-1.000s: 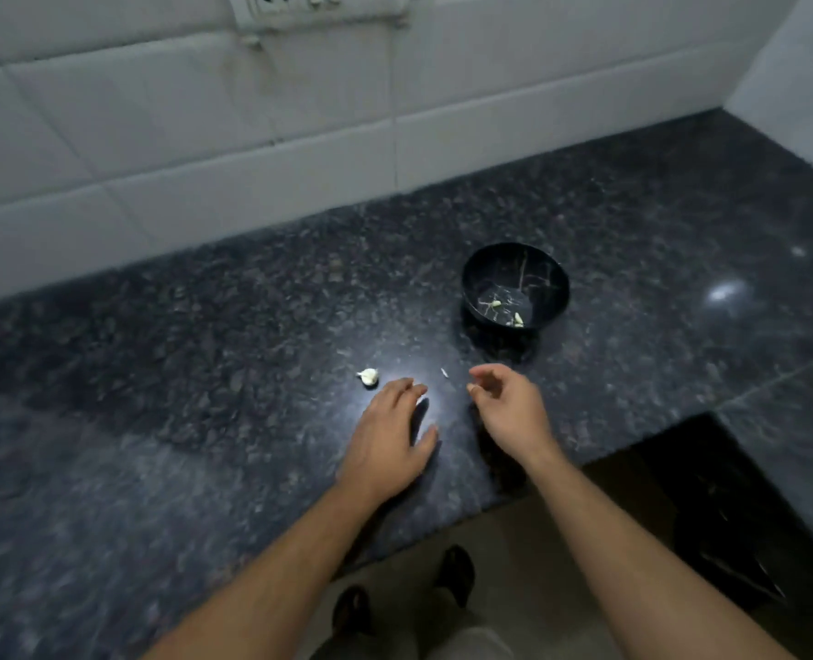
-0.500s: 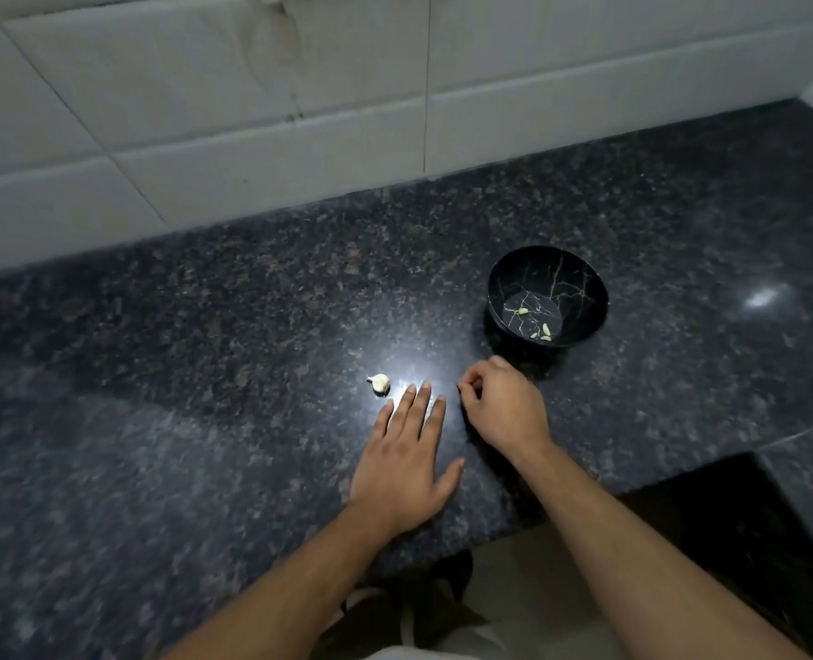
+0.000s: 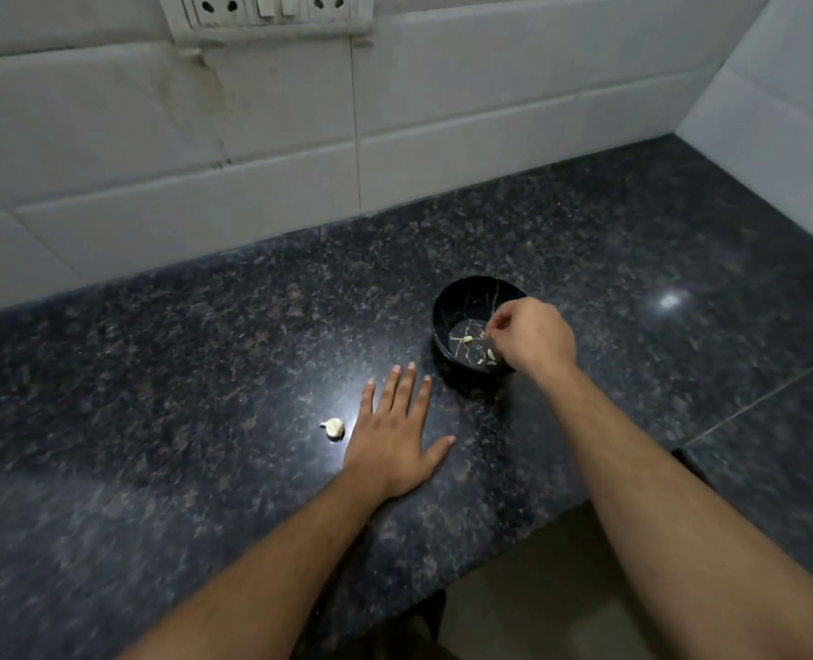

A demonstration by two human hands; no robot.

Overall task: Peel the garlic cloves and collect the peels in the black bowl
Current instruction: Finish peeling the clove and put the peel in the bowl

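Note:
One pale garlic clove (image 3: pixel 334 427) lies on the dark granite counter, just left of my left hand (image 3: pixel 395 435). That hand rests flat on the counter, palm down, fingers spread, holding nothing. The black bowl (image 3: pixel 461 290) with thin gold veins stands to the right and a little farther back. A few garlic peels (image 3: pixel 466 339) lie on its bottom. My right hand (image 3: pixel 533 335) hovers over the bowl's right side. Its thumb and fingertips are pinched on a tiny pale scrap of peel inside the rim. It hides the bowl's right edge.
A white tiled wall runs along the back, with a socket plate (image 3: pixel 271 11) at the top. A second white wall closes the right side. The counter's front edge (image 3: pixel 514 540) cuts diagonally near my forearms, with floor below. A seam (image 3: pixel 752 402) crosses the counter at right.
My right hand pinched a small peel scrap off the counter near the clove, then moved right and back over the bowl. My left hand flattened and stayed beside the clove.

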